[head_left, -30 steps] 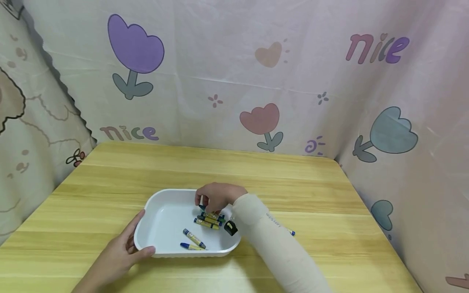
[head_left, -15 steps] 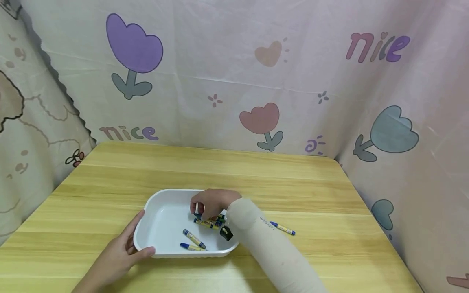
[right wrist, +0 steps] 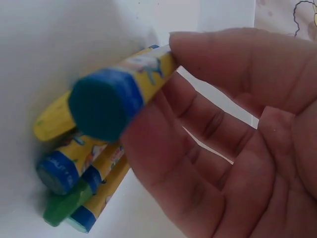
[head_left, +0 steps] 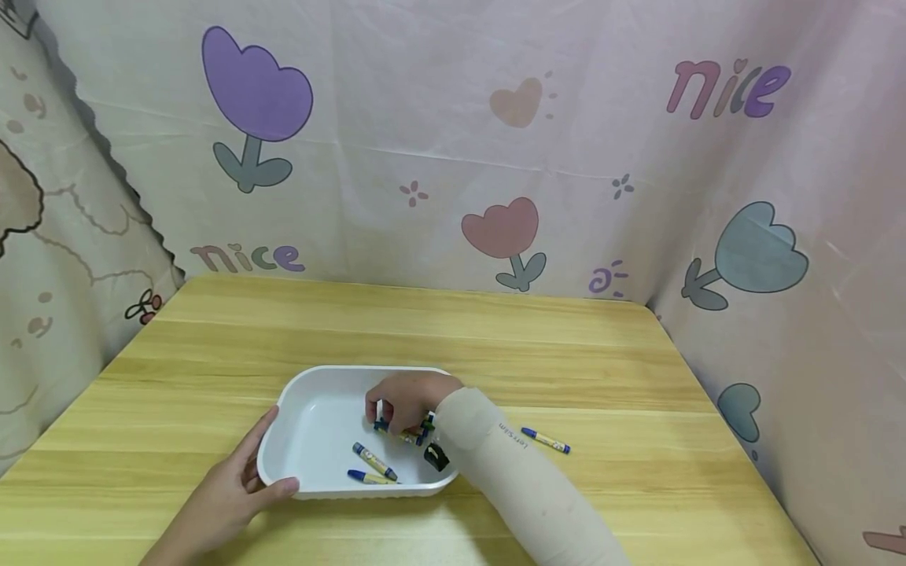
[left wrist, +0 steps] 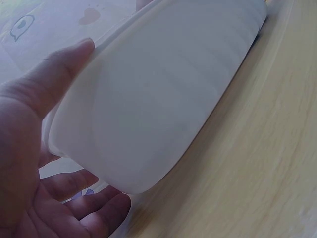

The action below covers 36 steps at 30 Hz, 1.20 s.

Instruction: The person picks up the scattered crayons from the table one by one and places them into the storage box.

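Note:
My left hand (head_left: 230, 487) grips the left end of a white plastic tray (head_left: 304, 440), thumb on the rim and fingers round the corner, as the left wrist view shows. Inside the tray's right half, my right hand (head_left: 413, 399) pinches an oil pastel (right wrist: 143, 74) between thumb and finger. That pastel has a yellow wrapper, a blue band and a teal end. Several more pastels (right wrist: 64, 171) lie in a pile just below it, one with a green tip (right wrist: 67, 203). The hand hides part of this pile in the head view.
Nearer the tray's front wall lie a grey-ended pastel (head_left: 373, 461) and a blue-tipped pastel (head_left: 364, 476). One blue pastel (head_left: 546, 440) rests on the wooden table (head_left: 602, 377), right of the tray. A printed curtain (head_left: 396, 102) hangs behind the table.
My right hand has moved slightly left and toward me, over the pile. The blue pastel on the table, mostly covered by my sleeve earlier, now shows. My left hand and the tray stay put.

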Available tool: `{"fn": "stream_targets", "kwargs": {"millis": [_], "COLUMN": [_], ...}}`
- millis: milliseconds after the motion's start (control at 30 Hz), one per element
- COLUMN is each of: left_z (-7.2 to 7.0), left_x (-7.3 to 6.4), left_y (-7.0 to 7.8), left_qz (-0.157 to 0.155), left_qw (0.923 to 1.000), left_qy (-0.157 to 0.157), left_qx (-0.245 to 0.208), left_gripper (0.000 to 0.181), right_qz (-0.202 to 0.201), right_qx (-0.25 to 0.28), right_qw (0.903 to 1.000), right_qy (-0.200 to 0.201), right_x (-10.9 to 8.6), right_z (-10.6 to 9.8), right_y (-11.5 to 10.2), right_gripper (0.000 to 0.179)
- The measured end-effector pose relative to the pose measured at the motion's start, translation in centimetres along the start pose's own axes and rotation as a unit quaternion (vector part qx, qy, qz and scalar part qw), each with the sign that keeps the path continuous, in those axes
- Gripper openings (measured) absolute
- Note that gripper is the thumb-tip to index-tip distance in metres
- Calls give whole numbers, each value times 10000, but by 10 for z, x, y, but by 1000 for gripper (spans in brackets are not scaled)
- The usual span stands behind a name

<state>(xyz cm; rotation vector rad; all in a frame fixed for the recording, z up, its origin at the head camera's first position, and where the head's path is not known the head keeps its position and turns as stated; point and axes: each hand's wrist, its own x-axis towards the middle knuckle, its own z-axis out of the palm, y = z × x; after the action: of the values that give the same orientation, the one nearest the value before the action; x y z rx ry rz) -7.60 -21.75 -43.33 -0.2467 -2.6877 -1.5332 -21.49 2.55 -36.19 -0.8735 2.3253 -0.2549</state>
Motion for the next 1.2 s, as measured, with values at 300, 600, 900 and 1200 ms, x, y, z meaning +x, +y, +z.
{"fn": "stream_targets", "kwargs": {"millis": [300, 600, 900, 1200], "left_z": [0, 0, 0, 0], "left_x": [1, 3, 2, 2], "left_y": [2, 2, 2, 4], "left_qz": [-37, -134, -202, -186], "left_qw": [9999, 9997, 9993, 9993], "left_qy": [20, -29, -31, -41], "left_qx": [113, 203, 312, 323], "left_gripper": [97, 97, 97, 97], "right_qz": [113, 71, -24, 20], "right_qx": [445, 722, 846, 829], "right_qw": [9989, 9964, 9927, 9895], "right_qy": [84, 443, 854, 1186], "right_x": [-3, -11, -28, -50], "right_z": [-2, -18, -34, -42], "right_y": [2, 7, 15, 42], "right_gripper": [25, 23, 29, 28]}}
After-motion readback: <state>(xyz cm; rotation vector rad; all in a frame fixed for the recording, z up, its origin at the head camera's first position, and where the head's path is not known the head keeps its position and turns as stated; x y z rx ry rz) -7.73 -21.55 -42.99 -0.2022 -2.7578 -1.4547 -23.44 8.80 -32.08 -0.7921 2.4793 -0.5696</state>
